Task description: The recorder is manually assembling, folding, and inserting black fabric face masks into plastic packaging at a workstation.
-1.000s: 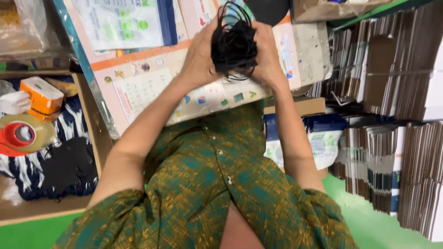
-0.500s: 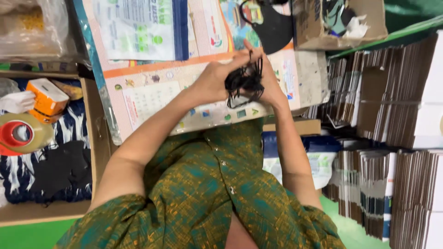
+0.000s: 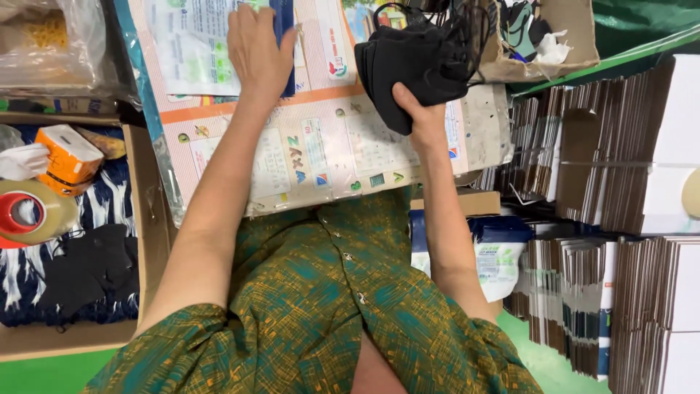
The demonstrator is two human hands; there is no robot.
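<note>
My right hand (image 3: 423,120) grips a stack of black face masks (image 3: 415,62) with dangling ear loops, held up over the right part of a printed board (image 3: 328,157) lying across my lap. My left hand (image 3: 257,47) rests flat on a white and blue flat pouch (image 3: 197,44) at the top of that board. The fingers of the left hand lie spread on the pouch and partly over its dark blue edge. A green and orange patterned garment covers my lap below the board.
An open cardboard box (image 3: 543,44) with dark items stands at the top right. Stacks of flat folded cartons (image 3: 620,182) fill the right side. On the left, a cardboard tray (image 3: 142,219) holds a tape roll (image 3: 29,215), an orange box (image 3: 69,157) and dark cloth.
Both hands held the black masks together before. Now my left hand has let go and moved up left onto the pouch, while my right hand carries the masks to the right.
</note>
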